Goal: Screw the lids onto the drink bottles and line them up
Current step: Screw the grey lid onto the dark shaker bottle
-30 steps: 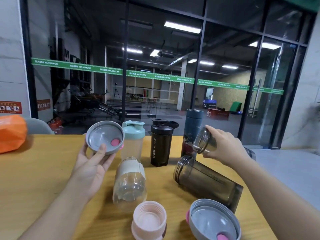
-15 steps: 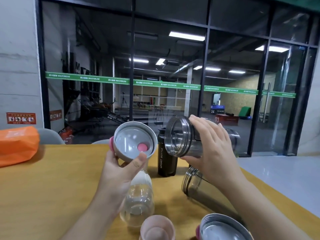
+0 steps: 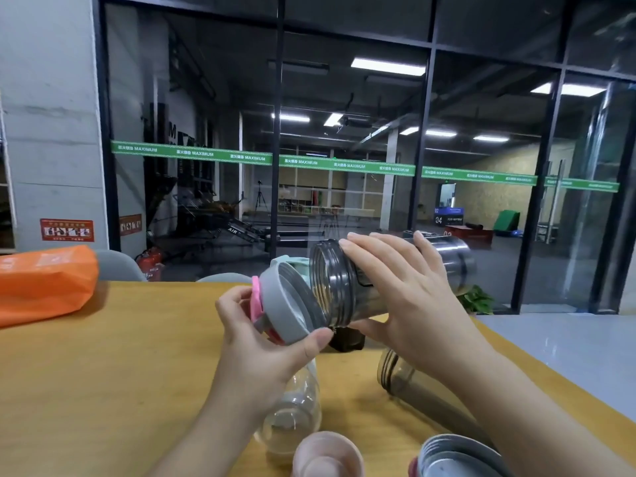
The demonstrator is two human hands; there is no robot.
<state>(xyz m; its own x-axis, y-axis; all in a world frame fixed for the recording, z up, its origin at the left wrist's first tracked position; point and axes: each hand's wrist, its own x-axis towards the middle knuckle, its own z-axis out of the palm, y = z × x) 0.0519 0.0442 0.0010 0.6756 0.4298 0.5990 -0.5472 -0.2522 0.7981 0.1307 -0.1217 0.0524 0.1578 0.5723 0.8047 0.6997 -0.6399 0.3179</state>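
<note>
Gripping the smoky bottle [image 3: 395, 280] on its side in the air, the right hand [image 3: 409, 304] is wrapping fingers over its body and turning the threaded mouth leftward toward the left hand [image 3: 261, 352]. That hand is pinching the grey lid [image 3: 289, 304] by its rim, tilting its open face at the mouth, likely so the threads meet squarely. Below both hands, a clear bottle [image 3: 292, 407] is lying uncapped on the table [image 3: 103, 373].

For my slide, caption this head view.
Left hand brings grey lid to smoky bottle held by right hand.
</note>
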